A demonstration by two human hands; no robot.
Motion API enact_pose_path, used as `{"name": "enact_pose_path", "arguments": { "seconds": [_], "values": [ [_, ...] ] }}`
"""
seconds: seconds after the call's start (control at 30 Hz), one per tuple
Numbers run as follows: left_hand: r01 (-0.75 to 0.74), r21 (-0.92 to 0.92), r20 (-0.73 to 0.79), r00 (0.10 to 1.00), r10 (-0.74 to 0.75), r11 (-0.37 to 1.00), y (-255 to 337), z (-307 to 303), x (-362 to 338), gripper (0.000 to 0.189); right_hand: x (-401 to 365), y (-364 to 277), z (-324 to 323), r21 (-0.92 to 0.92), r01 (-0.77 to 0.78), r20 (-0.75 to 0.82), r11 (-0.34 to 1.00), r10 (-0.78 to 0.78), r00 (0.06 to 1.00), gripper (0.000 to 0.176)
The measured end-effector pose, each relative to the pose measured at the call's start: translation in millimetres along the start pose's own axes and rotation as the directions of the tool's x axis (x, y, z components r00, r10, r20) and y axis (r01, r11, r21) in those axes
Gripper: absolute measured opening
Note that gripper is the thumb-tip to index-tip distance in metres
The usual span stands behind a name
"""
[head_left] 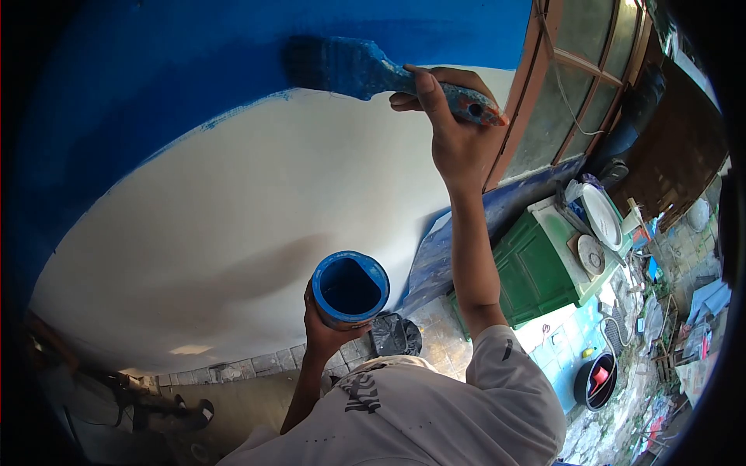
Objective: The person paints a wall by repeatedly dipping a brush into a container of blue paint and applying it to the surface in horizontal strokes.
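Brushwork on a house wall, seen from the painter's head. The wall (233, 217) is mostly white and carries a blue band (155, 70) of fresh colour across its top and down its left side. A wooden window frame (536, 85) stands at the wall's right edge. A green cabinet (536, 272) sits off the wall's lower right corner, on the paved floor. The paint can (350, 289) is held open in front of the wall's lower middle; its inside is coated blue, but how full it is cannot be told. The brush (365, 68) lies with its bristles flat on the wall's upper right part, at the lower border of the blue band. The right hand (454, 132) is raised before the wall close to the window frame, its fingers closed round the brush handle with the thumb laid along it. The left hand (326, 330) is under the can, its fingers wrapped round the base. For a clean coat, the stroke probably wants light, even pressure, each pass overlapping the wet blue border. The can is best kept level against spills, and the bristles should slow near the window frame so the wood stays unmarked.
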State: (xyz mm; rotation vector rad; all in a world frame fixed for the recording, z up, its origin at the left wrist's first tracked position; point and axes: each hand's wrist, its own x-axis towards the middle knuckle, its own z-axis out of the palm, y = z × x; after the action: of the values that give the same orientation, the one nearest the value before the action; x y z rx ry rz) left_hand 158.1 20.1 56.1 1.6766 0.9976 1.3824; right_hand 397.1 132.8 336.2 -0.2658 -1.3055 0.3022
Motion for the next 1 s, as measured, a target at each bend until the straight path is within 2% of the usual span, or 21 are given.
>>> {"name": "enact_pose_path", "arguments": {
  "seconds": [0.37, 0.5, 0.57, 1.0],
  "values": [
    [-0.034, 0.059, 0.006, 0.999, 0.034, 0.998, -1, -1, 3, 0.122, -2, 3, -13, -0.039, -0.027, -0.062, 0.999, 0.025, 0.998, 0.022],
    [-0.049, 0.014, 0.007, 0.999, 0.048, 0.999, -7, 1, 3, 0.121, -2, -4, -16, -0.055, -0.023, -0.104, 0.998, 0.017, 0.994, 0.022],
    [0.009, -0.039, 0.021, 1.000, -0.009, 0.999, -11, 0, 1, 0.128, -1, -7, -19, -0.087, -0.034, -0.126, 0.996, 0.022, 0.992, 0.021],
    [-0.021, -0.014, 0.019, 1.000, 0.021, 1.000, -7, 2, 5, 0.128, 3, -8, -53, -0.133, 0.004, -0.172, 0.991, -0.027, 0.985, 0.019]
  ]
}}
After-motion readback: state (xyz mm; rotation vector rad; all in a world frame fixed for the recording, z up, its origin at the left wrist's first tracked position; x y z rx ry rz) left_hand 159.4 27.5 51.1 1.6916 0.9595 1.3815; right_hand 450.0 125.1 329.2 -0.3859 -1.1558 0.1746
